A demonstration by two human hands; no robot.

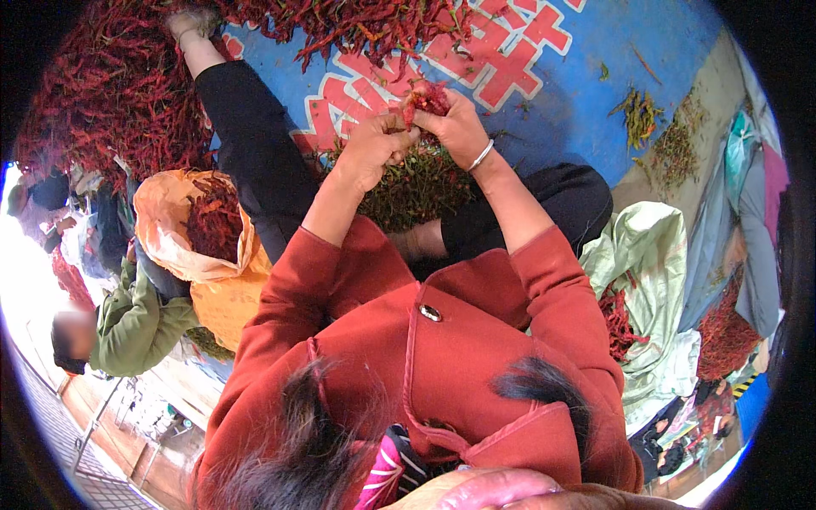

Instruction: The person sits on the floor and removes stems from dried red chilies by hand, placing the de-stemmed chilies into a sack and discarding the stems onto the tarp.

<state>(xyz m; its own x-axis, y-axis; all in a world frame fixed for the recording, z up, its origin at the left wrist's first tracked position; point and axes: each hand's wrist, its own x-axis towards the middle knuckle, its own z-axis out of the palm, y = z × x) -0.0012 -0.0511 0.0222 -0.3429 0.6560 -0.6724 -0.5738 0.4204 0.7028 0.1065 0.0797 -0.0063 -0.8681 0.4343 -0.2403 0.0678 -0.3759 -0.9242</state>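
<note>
Dried red chili peppers form a small bunch in my right hand, between the thumb and fingers; a silvery bangle is on that wrist. Close beside it is my left hand, its fingers curled near the lower end of the bunch. Whether its fingertips pinch a pepper or stem cannot be told. Below both hands, between my legs, lies a heap of greenish-brown stems. A large pile of dried red chilies spreads over the blue sheet at the upper left and top.
At left, an orange woven sack holds red chilies, next to a person in a green top. A pale green sack with chilies stands at right. Small piles of stems lie at upper right. More people sit farther off.
</note>
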